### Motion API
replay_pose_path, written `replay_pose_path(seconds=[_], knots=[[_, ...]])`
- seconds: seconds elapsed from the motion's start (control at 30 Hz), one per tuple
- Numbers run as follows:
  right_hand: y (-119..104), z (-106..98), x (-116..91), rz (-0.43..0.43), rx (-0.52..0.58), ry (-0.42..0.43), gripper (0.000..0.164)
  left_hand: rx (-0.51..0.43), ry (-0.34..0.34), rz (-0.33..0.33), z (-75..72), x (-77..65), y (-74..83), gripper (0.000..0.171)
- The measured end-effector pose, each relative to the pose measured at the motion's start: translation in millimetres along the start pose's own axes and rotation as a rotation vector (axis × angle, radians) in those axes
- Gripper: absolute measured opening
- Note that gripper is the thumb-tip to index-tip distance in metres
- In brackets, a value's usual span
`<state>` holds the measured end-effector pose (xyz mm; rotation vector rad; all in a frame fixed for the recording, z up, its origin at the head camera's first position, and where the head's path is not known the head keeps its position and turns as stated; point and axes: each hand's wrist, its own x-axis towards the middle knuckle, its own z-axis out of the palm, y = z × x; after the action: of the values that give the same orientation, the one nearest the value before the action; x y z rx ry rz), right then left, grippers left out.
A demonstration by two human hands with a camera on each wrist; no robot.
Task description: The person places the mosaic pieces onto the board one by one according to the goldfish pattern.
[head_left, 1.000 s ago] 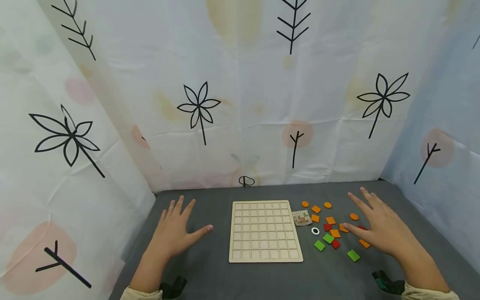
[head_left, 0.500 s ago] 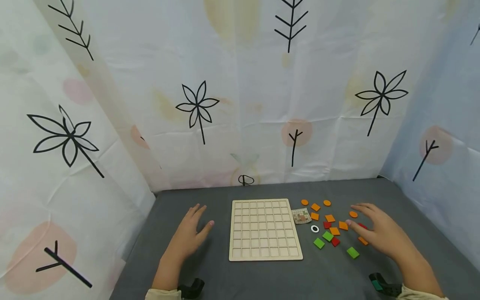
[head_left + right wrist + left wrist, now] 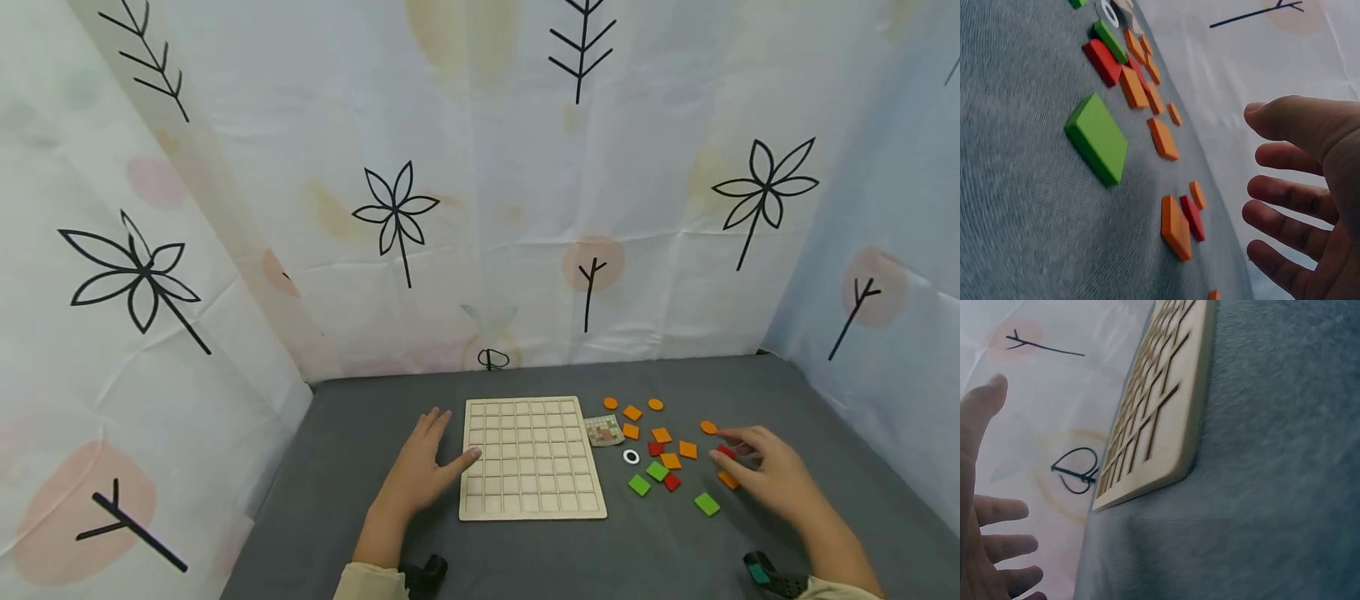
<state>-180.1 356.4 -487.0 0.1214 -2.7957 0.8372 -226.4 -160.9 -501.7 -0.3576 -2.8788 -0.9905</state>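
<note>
A pale wooden grid board (image 3: 532,458) lies on the grey table. My left hand (image 3: 423,467) hovers at its left edge, fingers extended, thumb tip overlapping the rim in the head view. In the left wrist view the spread fingers of that hand (image 3: 991,506) show beside the board (image 3: 1175,444), holding nothing. On the right, my right hand (image 3: 776,475) is over a red tile (image 3: 725,451) and an orange square tile (image 3: 728,480), its fingers bent loosely. The right wrist view shows this hand (image 3: 1310,194) with nothing between thumb and fingers; a green tile (image 3: 1096,140) lies nearby.
Several orange, red and green tiles lie scattered right of the board, among them an orange disc (image 3: 708,427). A white ring (image 3: 631,457) and a small patterned piece (image 3: 603,431) lie close to the board. Printed white cloth (image 3: 480,208) stands behind the grey table (image 3: 525,567).
My left hand has moved right to the board's edge. My right hand has lowered toward the red tile, its fingers drawing in from a wide spread. Board and tiles stay put.
</note>
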Motion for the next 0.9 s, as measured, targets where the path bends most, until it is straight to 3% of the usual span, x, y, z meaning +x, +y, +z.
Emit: replay_pose_path(seconds=[0.23,0.47,0.9], knots=[[16,-2,-3,0.088,0.006,-0.067,0.040,0.026,-0.055,-0.009,11.7,-1.3,0.0,0.116],[26,-4,-5,0.132,0.008,-0.166,0.043,0.068,-0.168,-0.049,23.8,-4.2,-6.4,0.127],[27,-2,-1,0.158,0.006,-0.165,0.048,0.107,-0.257,-0.038,31.2,-4.3,-5.3,0.134]])
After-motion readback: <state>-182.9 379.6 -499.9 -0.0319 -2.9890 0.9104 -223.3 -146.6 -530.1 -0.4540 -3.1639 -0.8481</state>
